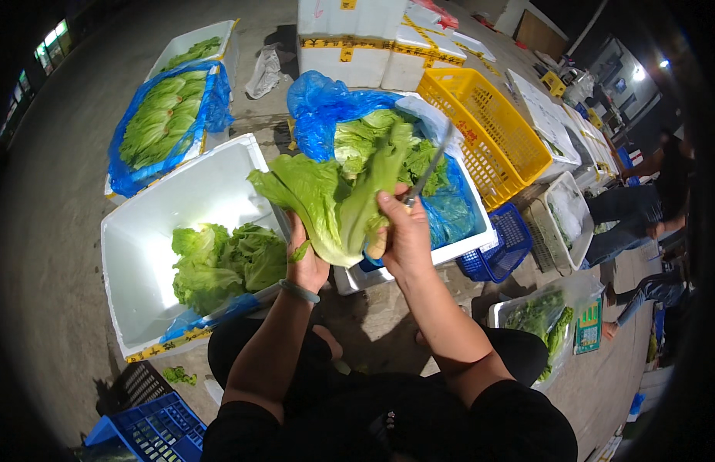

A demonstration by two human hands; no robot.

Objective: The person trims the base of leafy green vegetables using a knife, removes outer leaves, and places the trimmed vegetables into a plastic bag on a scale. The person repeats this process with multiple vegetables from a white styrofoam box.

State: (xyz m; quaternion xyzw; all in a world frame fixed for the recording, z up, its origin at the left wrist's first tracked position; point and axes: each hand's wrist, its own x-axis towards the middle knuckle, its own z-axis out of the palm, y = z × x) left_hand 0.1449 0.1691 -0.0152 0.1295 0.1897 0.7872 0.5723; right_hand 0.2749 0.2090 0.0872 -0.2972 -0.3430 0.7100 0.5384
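Observation:
My left hand (306, 263) cradles a head of leafy lettuce (317, 199) from below, its pale base towards me. A bangle circles that wrist. My right hand (408, 239) grips a knife (431, 173), its blade pointing up and away to the right. The same hand's thumb presses against a lettuce leaf (369, 202) on the right side of the head. Beyond my hands, a foam box (479, 211) lined with blue plastic holds more lettuce (366, 136). To the left, loose lettuce heads (227, 263) lie in a white foam box (141, 231).
A packed lettuce box (161, 124) stands far left. Stacked foam boxes (346, 63), a yellow crate (479, 133) and a blue basket (499, 245) lie beyond and right. Bagged greens (542, 323) sit beside a scale (588, 326). A blue crate (155, 430) is lower left; people (629, 208) are at right.

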